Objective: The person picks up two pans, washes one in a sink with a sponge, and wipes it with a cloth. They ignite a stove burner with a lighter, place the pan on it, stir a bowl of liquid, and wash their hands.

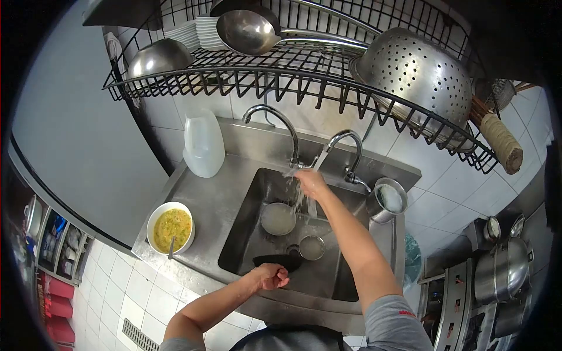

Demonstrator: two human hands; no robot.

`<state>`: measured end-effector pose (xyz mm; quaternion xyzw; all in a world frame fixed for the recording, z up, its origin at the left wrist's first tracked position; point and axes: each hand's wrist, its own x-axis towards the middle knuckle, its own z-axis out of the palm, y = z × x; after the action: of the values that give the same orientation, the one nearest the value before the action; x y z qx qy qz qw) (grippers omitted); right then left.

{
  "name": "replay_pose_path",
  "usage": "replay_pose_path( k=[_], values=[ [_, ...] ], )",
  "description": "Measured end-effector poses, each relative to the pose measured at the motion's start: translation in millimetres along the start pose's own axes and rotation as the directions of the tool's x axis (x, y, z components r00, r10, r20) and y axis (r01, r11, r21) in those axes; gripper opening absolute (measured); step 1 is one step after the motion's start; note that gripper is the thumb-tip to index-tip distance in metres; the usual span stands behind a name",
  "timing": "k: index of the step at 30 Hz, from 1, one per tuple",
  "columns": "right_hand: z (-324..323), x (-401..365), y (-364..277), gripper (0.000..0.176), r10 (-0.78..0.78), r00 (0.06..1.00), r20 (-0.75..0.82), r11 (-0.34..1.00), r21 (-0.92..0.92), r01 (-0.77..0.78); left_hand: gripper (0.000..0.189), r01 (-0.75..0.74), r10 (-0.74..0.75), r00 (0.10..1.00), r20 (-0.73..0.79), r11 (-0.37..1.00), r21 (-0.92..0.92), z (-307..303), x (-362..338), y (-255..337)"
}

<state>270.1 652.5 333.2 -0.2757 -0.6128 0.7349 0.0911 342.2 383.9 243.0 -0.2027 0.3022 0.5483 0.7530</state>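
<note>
Under the running right faucet [345,137], my right hand [312,182] is closed, with a small pale, translucent piece showing at its fingertips; its kind I cannot make out. Water falls from around that hand into the sink [240,234]. My left hand [270,276] hangs over the sink's front edge, fingers curled in, nothing visible in them. Just beyond it lies a dark, flat oval thing [275,259], partly hidden. On the sink floor stand a round bowl of cloudy water [278,219] and a smaller metal cup [311,248].
On the left counter are a bowl of yellow-green food [170,228] with a spoon and a white plastic jug [203,143]. A metal pot [387,200] stands at right. Overhead, a black wire rack [234,73] holds a ladle [249,32] and a colander [415,76].
</note>
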Motion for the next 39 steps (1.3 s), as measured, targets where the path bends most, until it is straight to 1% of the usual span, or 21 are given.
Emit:
replay_pose_path(
  k=[2,5,9,11,13,14,15,16,17,21,25,26,27,28,29,30,32,33,36,38,39],
  values=[
    [0.3,8.4,7.8,0.012,-0.087,0.989,-0.118,0.987,-0.148,0.069,0.019,0.09,-0.089,0.996,0.022,0.995,-0.053,-7.9,6.4,2.8],
    [-9.5,13.7,11.4,0.01,-0.132,0.988,0.084,0.984,-0.112,0.141,0.014,0.067,-0.072,0.995,-0.064,0.994,-0.088,2.9,4.2,-0.4],
    [-8.0,-1.6,-1.7,0.015,-0.083,0.984,0.158,0.997,0.017,0.082,0.011,-0.187,0.132,0.952,-0.275,0.965,-0.184,20.0,0.4,5.2],
    [-9.5,1.9,-3.7,0.024,-0.057,0.997,0.052,0.995,-0.083,0.061,0.01,-0.328,0.176,0.892,-0.417,0.886,-0.327,3.0,17.6,19.8],
    [-4.1,2.5,-2.8,0.028,-0.135,0.987,-0.085,0.973,-0.199,0.116,0.01,-0.138,0.075,0.988,-0.134,0.815,-0.562,-51.7,43.7,37.9],
    [-1.6,5.8,0.9,0.025,-0.323,0.939,-0.121,0.881,-0.401,0.251,0.011,-0.015,0.038,0.999,0.021,0.764,-0.645,-74.9,59.3,44.9],
    [-2.1,11.1,7.1,0.022,-0.499,0.858,-0.122,0.731,-0.591,0.341,0.013,0.007,0.007,1.0,0.019,0.758,-0.653,-83.9,73.0,47.5],
    [-3.8,13.2,12.1,0.02,-0.649,0.757,-0.081,0.536,-0.754,0.379,0.014,0.027,-0.019,1.0,0.02,0.794,-0.607,-88.1,77.8,44.9],
    [-3.0,2.9,3.8,0.015,-0.626,0.78,-0.012,0.486,-0.788,0.378,0.014,0.045,-0.042,0.999,0.019,0.825,-0.563,-87.5,77.9,41.7],
    [-14.0,1.3,3.2,0.021,-0.233,0.968,0.097,0.88,-0.403,0.252,0.019,-0.088,0.029,0.985,-0.169,0.931,-0.355,-53.2,48.2,20.7],
    [-35.0,-11.7,-10.1,0.019,-0.554,0.832,0.01,0.583,-0.709,0.397,0.019,-0.037,-0.004,0.984,-0.177,0.973,-0.23,-27.9,-18.2,10.6],
    [-42.8,-17.5,-15.1,0.018,-0.623,0.782,-0.029,0.515,-0.767,0.382,0.019,-0.03,0.021,0.986,-0.165,0.998,-0.056,-19.8,-34.6,8.5],
    [-57.2,-22.6,-21.6,0.012,-0.549,0.834,-0.052,0.487,-0.831,0.268,0.018,-0.026,0.043,0.987,-0.154,0.993,0.114,-3.6,-61.6,5.9],
    [-70.9,-19.4,-16.8,0.01,-0.691,0.721,-0.051,0.27,-0.943,0.192,0.018,-0.02,0.062,0.988,-0.143,0.961,0.276,1.8,-80.6,1.9],
    [-83.6,-32.0,-23.6,0.011,-0.659,0.751,-0.045,0.264,-0.949,0.175,0.017,-0.081,0.138,0.983,-0.124,0.92,0.383,-10.6,-81.2,-1.4],
    [-102.8,-34.5,-13.6,0.009,-0.73,0.684,0.0,0.157,-0.973,0.168,0.013,-0.172,0.244,0.964,-0.108,0.877,0.449,7.6,-98.3,-6.1],
    [-116.1,-54.5,-10.6,0.017,-0.632,0.746,-0.211,0.15,-0.977,-0.15,0.009,-0.292,0.402,0.906,-0.131,0.819,0.494,7.7,-102.6,-12.3],
    [-126.3,-53.4,-2.0,0.028,-0.617,0.764,-0.189,0.079,-0.981,-0.179,0.008,-0.291,0.444,0.878,-0.176,0.79,0.54,10.6,-105.9,-12.1],
    [-151.3,-40.3,21.0,0.046,-0.391,0.844,-0.367,0.299,-0.918,-0.26,0.013,-0.287,0.639,0.732,-0.234,0.601,0.746,24.0,-114.9,-19.2],
    [-152.1,-46.3,16.9,0.05,-0.163,0.875,-0.456,0.546,-0.78,-0.305,0.016,-0.255,0.808,0.581,-0.1,0.297,0.92,-0.4,-103.4,-18.4],
    [-158.0,-42.2,26.2,0.047,-0.242,0.855,-0.458,0.533,-0.799,-0.277,0.017,-0.21,0.862,0.507,-0.009,0.133,0.969,-12.1,-97.2,-17.9]
  ],
)
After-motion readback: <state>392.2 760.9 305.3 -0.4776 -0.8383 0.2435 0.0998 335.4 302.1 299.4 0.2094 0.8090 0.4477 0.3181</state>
